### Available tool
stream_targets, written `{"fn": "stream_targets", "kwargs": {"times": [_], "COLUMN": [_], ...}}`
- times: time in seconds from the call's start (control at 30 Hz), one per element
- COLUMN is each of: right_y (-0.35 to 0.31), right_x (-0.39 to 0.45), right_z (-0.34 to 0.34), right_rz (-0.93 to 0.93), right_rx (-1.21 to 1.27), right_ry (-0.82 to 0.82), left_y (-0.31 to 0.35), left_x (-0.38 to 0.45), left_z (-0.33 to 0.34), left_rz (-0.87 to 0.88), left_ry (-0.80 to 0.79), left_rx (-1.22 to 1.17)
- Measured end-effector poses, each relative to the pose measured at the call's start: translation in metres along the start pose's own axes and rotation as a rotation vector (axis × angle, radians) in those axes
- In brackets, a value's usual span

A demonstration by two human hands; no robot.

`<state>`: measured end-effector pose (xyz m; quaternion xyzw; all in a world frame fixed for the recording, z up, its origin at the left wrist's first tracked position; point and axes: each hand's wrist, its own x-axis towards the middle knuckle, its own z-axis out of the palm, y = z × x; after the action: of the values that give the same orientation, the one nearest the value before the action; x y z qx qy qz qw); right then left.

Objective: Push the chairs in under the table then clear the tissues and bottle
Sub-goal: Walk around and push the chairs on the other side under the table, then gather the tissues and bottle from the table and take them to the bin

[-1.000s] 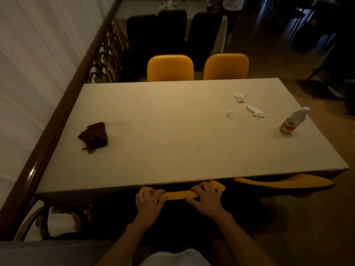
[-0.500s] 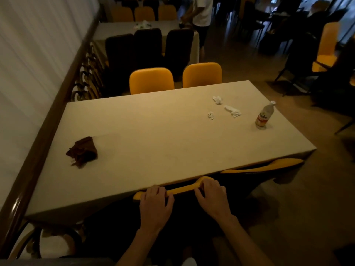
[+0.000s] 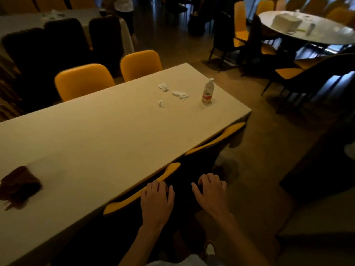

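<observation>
At the near edge of the desk:
Near chair: yellow backrest top tucked against the desk edge.
Second chair: just right of it, likewise under the edge.
Left hand: fingers spread, released, lying on the near chair's back.
Right hand: fingers loosely curled, grasping nothing, over the dark chair back.
Tissues: three crumpled pieces, far right part of the desk.
Bottle: upright, just right of the tissues.
Brown cloth: left end.
Far chairs: two, opposite side.
</observation>
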<state>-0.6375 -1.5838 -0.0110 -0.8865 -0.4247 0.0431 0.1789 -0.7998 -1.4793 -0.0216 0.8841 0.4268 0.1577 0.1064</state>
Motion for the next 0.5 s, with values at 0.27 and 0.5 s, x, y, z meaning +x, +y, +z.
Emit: {"fn": "stream_targets", "kwargs": {"times": [0.27,0.5], "right_y": [0.071,0.171], "right_x": [-0.006,-0.004], "right_z": [-0.037,-0.072], "right_rz": [0.13,0.219], "right_rx": [0.003,-0.007], "right_ry": [0.073,0.077], "left_y": [0.07,0.166], "left_x": [0.025,0.039], "left_z": [0.017,0.05], "left_rz": [0.144,0.207], "left_ry": [0.032,0.017], "left_rx": [-0.042,-0.012]}}
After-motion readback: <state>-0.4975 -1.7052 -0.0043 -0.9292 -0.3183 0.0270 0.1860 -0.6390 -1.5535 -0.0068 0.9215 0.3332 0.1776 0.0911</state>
